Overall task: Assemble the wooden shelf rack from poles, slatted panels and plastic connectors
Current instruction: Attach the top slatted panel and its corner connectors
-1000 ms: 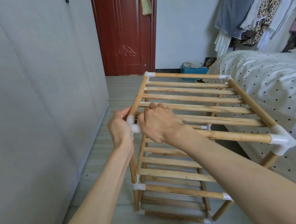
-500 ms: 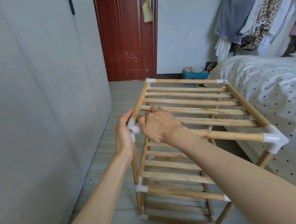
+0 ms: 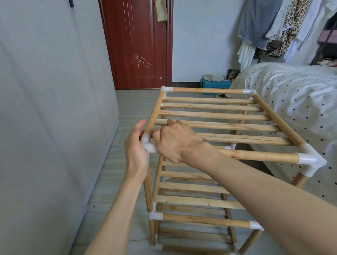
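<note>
While your two hands meet at the near left top corner of the wooden shelf rack (image 3: pixel 213 144), the rest of the frame stands upright on the tiled floor (image 3: pixel 123 110) between the grey wall panel (image 3: pixel 46 114) on your left and the polka-dot bed (image 3: pixel 299 101) on your right. Your left hand (image 3: pixel 135 148) lies against the outer side of the white corner connector (image 3: pixel 148 144), its fingers fairly straight with the tips reaching up beside the left side pole (image 3: pixel 155 116); whether any of them curl around the pole cannot be told from this angle. Your right hand (image 3: pixel 176 142) is curled over the near front pole (image 3: pixel 263 156) just beside that connector, knuckles up, gripping the pole. Your right forearm crosses over the near part of the top slatted panel (image 3: pixel 221 114) and hides part of the tiers below. Three more white connectors mark the other top corners, the near right connector (image 3: pixel 310 161) standing close to the bed's edge. Lower slatted tiers (image 3: pixel 197 202) show beneath the top panel. Beyond the rack a red-brown door (image 3: pixel 137 41) stands closed, a blue box (image 3: pixel 216 85) sits on the floor by the far wall, and hanging clothes (image 3: pixel 275 18), one in leopard print, crowd the upper right above the bed.
</note>
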`<control>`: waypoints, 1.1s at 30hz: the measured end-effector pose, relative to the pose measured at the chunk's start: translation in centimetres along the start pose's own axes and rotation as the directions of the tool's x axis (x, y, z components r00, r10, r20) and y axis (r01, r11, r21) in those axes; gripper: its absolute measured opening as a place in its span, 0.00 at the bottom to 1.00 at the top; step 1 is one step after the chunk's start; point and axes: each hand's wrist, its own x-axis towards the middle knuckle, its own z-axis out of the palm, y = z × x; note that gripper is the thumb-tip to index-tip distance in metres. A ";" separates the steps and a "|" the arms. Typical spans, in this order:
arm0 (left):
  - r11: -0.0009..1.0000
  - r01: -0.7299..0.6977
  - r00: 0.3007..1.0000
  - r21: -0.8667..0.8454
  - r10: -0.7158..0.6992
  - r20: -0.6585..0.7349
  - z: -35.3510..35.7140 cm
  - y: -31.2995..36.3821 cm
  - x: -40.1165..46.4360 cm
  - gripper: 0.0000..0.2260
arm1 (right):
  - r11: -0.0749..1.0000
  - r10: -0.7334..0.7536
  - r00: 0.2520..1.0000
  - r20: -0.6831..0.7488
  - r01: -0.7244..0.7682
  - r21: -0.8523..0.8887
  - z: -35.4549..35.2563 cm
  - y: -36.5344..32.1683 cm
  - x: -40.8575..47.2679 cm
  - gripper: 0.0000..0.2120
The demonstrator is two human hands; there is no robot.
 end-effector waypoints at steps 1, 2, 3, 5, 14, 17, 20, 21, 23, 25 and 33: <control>0.999 -0.023 1.000 0.025 0.024 -0.018 0.1 0.0 -0.1 0.14 | 1.000 -0.001 1.000 -0.005 0.001 0.000 0.0 0.0 -0.1 0.06; 0.997 -0.045 0.998 0.059 0.047 -0.036 0.2 0.1 -0.2 0.13 | 1.000 0.000 1.000 -0.013 0.000 -0.003 0.1 -0.1 -0.2 0.07; 0.994 -0.062 0.997 0.085 0.066 -0.049 0.2 0.2 -0.3 0.13 | 1.000 0.003 1.000 -0.026 -0.003 -0.003 0.1 -0.1 -0.3 0.08; 0.995 -0.044 0.998 0.090 0.048 -0.042 0.2 0.6 -0.6 0.11 | 0.999 0.018 0.998 -0.061 -0.016 0.029 0.1 -0.2 -0.5 0.10; 0.232 -0.454 0.795 0.860 0.542 0.274 0.3 3.7 -3.7 0.12 | 0.938 0.282 0.920 -0.271 -0.204 0.282 0.6 7.3 -9.0 0.21; 0.042 -0.628 0.709 0.777 0.444 0.548 4.2 4.1 -5.2 0.17 | 0.917 0.381 0.889 -0.254 -0.330 0.222 0.9 11.1 -13.2 0.23; -0.006 -0.693 0.704 0.721 0.211 0.678 8.9 3.1 -6.2 0.22 | 0.890 0.444 0.881 -0.162 -0.413 0.193 0.8 13.4 -14.5 0.25; -0.015 -0.699 0.705 0.715 0.153 0.693 10.1 2.6 -6.2 0.23 | 0.885 0.451 0.884 -0.124 -0.425 0.190 0.7 13.8 -14.4 0.26; -0.017 -0.691 0.722 0.723 0.041 0.691 11.5 1.8 -5.9 0.24 | 0.892 0.431 0.899 -0.071 -0.414 0.182 0.7 14.3 -14.1 0.29; -0.014 -0.672 0.740 0.741 -0.046 0.671 11.9 1.4 -5.3 0.26 | 0.902 0.402 0.914 -0.056 -0.385 0.193 0.7 14.8 -13.7 0.33; -0.102 -0.652 0.758 0.751 -0.051 0.651 12.3 0.4 -5.2 0.27 | 0.910 0.388 0.912 -0.135 -0.355 0.216 1.6 15.7 -13.5 0.34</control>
